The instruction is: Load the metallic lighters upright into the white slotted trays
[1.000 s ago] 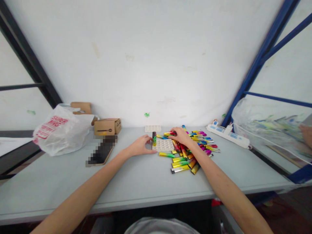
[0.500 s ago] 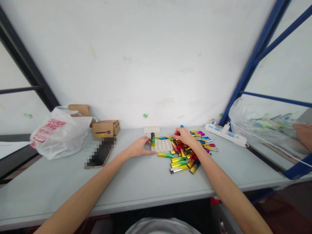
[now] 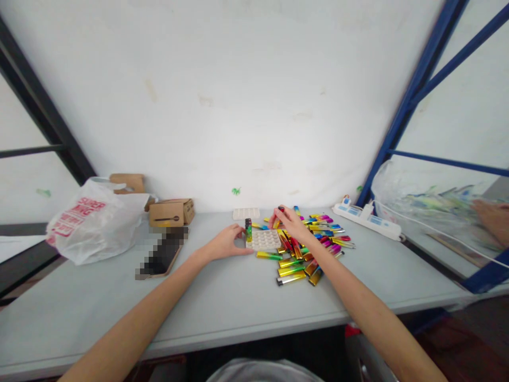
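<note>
A white slotted tray (image 3: 265,240) lies on the grey table (image 3: 222,297), with one colourful stick (image 3: 248,231) standing upright in its left corner. My left hand (image 3: 225,243) rests against the tray's left edge, fingers curled on it beside that stick. My right hand (image 3: 287,223) hovers over the tray's far right side, pinching a red and yellow stick (image 3: 277,216) lifted off the pile. A heap of shiny multicoloured sticks (image 3: 308,246) lies just right of the tray.
A second white tray (image 3: 246,213) sits by the wall. A phone (image 3: 158,256), a cardboard box (image 3: 172,211) and a white plastic bag (image 3: 93,219) lie to the left. A white power strip (image 3: 368,222) is at the right. Another person's hand (image 3: 491,217) shows at the far right.
My right hand picked a stick out of the pile and raised it leftward over the tray. My left hand has stayed at the tray's edge.
</note>
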A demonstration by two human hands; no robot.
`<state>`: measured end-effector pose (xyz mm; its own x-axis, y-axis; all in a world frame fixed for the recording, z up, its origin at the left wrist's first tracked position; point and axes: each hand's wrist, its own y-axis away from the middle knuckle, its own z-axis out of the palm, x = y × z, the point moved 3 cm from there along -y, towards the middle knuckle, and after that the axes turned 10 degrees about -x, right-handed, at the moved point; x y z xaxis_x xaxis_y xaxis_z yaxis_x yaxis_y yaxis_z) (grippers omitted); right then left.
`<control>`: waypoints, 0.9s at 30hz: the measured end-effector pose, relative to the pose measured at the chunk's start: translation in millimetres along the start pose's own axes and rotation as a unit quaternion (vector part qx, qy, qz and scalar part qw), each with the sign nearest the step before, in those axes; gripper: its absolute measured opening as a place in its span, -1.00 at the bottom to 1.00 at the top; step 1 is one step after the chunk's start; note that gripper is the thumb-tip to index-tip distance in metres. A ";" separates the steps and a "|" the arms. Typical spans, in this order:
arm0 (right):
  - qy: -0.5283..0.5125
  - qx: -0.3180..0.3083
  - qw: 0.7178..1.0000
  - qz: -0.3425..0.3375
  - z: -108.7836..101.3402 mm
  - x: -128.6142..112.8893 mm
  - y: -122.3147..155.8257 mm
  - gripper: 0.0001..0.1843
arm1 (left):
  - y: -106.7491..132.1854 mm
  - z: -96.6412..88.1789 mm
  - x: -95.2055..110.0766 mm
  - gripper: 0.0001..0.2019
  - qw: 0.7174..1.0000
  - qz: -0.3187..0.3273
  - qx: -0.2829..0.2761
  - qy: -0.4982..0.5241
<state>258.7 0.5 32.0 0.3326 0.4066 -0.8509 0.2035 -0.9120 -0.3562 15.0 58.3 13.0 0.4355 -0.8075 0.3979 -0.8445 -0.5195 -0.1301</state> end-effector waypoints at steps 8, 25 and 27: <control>0.011 0.032 0.998 0.045 40.9 0.7 3.3 -0.53 | 0.3 1.6 -1.2 -0.43 1.000 -0.002 0.000 -0.004; 0.158 0.133 0.977 0.060 41.4 -11.8 9.3 -0.60 | 0.1 1.8 -2.2 -0.41 1.000 -0.004 0.003 0.002; 0.162 0.122 0.978 0.056 42.5 -12.2 9.1 -0.57 | 0.1 1.9 -2.0 -0.41 1.000 -0.003 0.000 0.003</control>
<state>217.3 -15.1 22.8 0.6219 0.2638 -0.7373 -0.0631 -0.9216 -0.3830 14.7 59.3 10.5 0.4380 -0.8033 0.4037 -0.8426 -0.5233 -0.1272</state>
